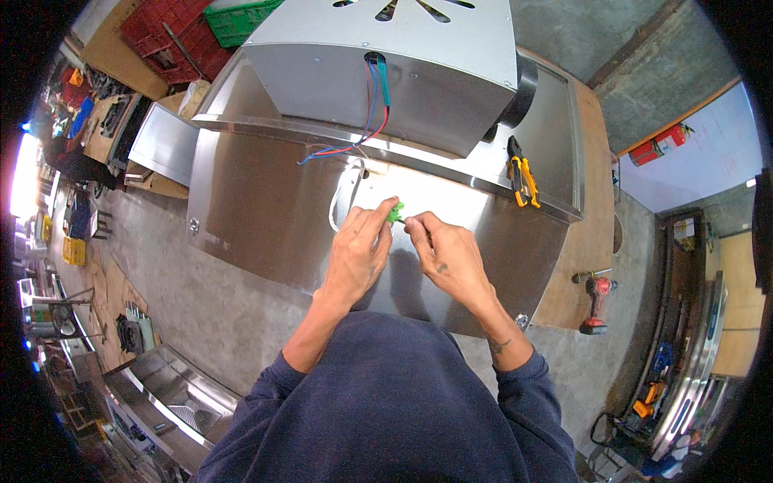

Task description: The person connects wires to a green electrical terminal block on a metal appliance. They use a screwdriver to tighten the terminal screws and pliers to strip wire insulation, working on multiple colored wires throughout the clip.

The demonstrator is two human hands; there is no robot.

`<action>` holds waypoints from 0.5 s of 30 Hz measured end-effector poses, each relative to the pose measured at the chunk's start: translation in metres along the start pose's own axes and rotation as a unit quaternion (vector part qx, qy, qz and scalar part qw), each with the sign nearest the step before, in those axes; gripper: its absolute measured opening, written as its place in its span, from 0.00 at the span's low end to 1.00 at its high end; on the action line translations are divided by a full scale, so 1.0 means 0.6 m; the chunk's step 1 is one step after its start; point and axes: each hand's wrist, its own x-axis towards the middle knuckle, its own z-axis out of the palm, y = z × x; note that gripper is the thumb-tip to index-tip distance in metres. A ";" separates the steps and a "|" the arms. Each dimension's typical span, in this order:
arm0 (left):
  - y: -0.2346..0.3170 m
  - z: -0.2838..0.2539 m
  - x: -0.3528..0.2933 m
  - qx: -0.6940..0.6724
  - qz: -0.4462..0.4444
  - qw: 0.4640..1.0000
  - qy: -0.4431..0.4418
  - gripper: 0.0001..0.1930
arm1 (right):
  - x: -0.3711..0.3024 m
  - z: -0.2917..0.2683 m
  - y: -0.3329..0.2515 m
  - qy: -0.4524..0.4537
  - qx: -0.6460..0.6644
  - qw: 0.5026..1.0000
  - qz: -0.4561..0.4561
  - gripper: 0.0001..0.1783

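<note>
My left hand (355, 251) is closed in a pinch on a small bright green piece (395, 212), whose exact kind I cannot make out. Just to its right, my right hand (445, 256) pinches something small and dark that touches or nearly touches the green piece. Both hands are above a shiny stainless steel panel (250, 209). A white cable (334, 205) curves beside my left hand. Beyond it, loose red and blue wires (354, 148) hang from a hole in a grey metal housing (322, 84).
Yellow-handled pliers (523, 177) lie on the steel ledge at the right. A red cordless drill (596, 304) rests farther right, beside a wooden board (592, 185). Red crates (165, 40) and a green crate (237, 20) stand at the far left. A steel sink unit (165, 374) is at lower left.
</note>
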 end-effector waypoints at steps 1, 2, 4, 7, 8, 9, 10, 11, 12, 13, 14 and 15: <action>-0.001 -0.001 0.002 -0.005 -0.007 1.000 0.003 0.25 | -0.003 0.005 0.002 0.031 -0.031 0.997 -0.057 0.12; -0.002 -0.002 0.004 -0.009 -0.013 1.000 0.005 0.25 | -0.004 0.007 0.004 0.062 -0.062 0.990 -0.113 0.12; -0.002 -0.005 0.006 -0.010 -0.017 1.000 0.008 0.25 | -0.001 0.000 0.003 0.070 -0.145 0.969 -0.186 0.12; 0.003 -0.008 0.009 -0.002 -0.006 1.000 0.003 0.25 | -0.001 -0.007 0.003 0.058 -0.194 0.954 -0.219 0.10; 0.004 -0.009 0.009 0.002 -0.002 1.000 0.001 0.25 | -0.002 -0.008 0.003 0.050 -0.199 0.954 -0.218 0.09; 0.006 -0.009 0.010 0.005 0.001 1.000 -0.001 0.25 | -0.002 -0.005 0.006 0.050 -0.184 0.959 -0.211 0.09; 0.005 -0.008 0.008 0.005 0.004 1.000 -0.002 0.25 | -0.003 0.001 0.012 0.049 -0.168 0.963 -0.203 0.09; 0.003 -0.005 0.006 0.005 0.006 1.000 -0.002 0.25 | -0.003 0.004 0.016 0.048 -0.153 0.967 -0.196 0.09; 0.000 -0.005 0.004 0.006 0.007 1.000 -0.002 0.25 | -0.003 0.006 0.016 0.042 -0.123 0.974 -0.185 0.09; -0.001 -0.004 0.003 0.009 0.011 1.000 0.000 0.25 | -0.002 0.006 0.017 0.035 -0.093 0.980 -0.174 0.09; -0.002 -0.004 0.002 0.012 0.015 1.000 0.002 0.25 | -0.003 0.008 0.018 0.028 -0.063 0.984 -0.163 0.09; -0.002 -0.004 0.003 0.013 0.020 1.000 0.002 0.25 | -0.003 0.011 0.020 0.030 -0.036 0.989 -0.140 0.10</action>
